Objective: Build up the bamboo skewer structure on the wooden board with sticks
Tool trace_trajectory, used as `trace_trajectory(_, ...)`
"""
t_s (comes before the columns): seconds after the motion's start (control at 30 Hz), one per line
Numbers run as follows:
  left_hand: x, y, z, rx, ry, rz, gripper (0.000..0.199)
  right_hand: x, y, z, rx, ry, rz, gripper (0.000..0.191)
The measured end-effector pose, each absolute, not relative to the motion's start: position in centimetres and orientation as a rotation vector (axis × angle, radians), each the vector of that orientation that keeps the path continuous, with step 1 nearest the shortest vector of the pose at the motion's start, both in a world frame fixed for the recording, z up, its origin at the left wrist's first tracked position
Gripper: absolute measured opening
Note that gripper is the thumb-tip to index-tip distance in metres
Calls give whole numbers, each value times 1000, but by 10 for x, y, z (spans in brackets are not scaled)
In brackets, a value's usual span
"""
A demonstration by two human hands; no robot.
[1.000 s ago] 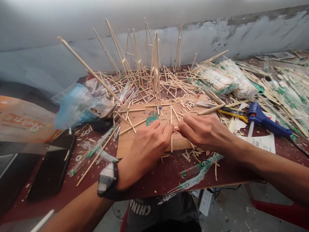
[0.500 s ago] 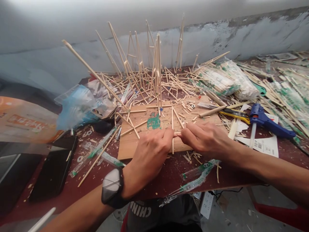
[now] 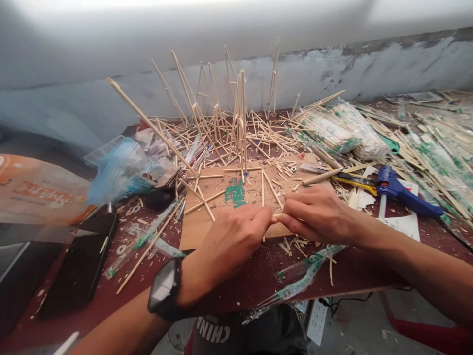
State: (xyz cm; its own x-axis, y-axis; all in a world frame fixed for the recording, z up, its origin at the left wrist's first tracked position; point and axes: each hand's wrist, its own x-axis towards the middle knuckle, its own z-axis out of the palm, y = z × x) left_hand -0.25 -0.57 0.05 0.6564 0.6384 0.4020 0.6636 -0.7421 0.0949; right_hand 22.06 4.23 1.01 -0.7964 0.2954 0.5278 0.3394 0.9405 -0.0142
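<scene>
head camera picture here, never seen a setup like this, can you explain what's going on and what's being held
There is no machine here: these are a person's two bare hands, seen by a camera worn on the head, looking forward and down. The left hand, below a black watch, and the right hand pinch a thin wooden stick between them; most of it is hidden by the fingers. Below them is a wooden board on a dark red table. Around it are loose sticks, upright stick frames, a yellow cutter and a blue glue gun.
</scene>
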Motion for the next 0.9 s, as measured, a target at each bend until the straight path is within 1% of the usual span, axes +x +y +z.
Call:
trace_trajectory(0.07, -2, -5, 0, -2846, -1017, -685, 44, 219, 41, 11, -446, -2498, 195, 46)
trace_trajectory(0.13, -1, -6, 1, -2910, -930, -733, 46, 217, 38, 9, -417, -2433, 413, 48)
trace_trajectory(0.3, 5, -10, 7, -3222, -840, -737, 52, 215, 28, 9, -310, -2358, 549, 49)
trace_trajectory(0.37, 6, -12, 8, -3295, -860, -685, 55, 214, 26, 10, -272, -2331, 702, 50)
trace_trajectory(0.47, 5, -13, 5, -3286, -853, -671, 53, 212, 22, 11, -278, -2259, 974, 53)
trace_trajectory(0.63, 6, -17, 1, -3223, -773, -757, 49, 208, 13, 14, -288, -2172, 1086, 47)
trace_trajectory(0.77, 11, -22, 4, -3271, -623, -956, 48, 209, 5, 17, -228, -2130, 1197, 46)
trace_trajectory(0.9, 14, -25, 8, -3372, -565, -935, 47, 209, 1, 18, -158, -2101, 1277, 44)
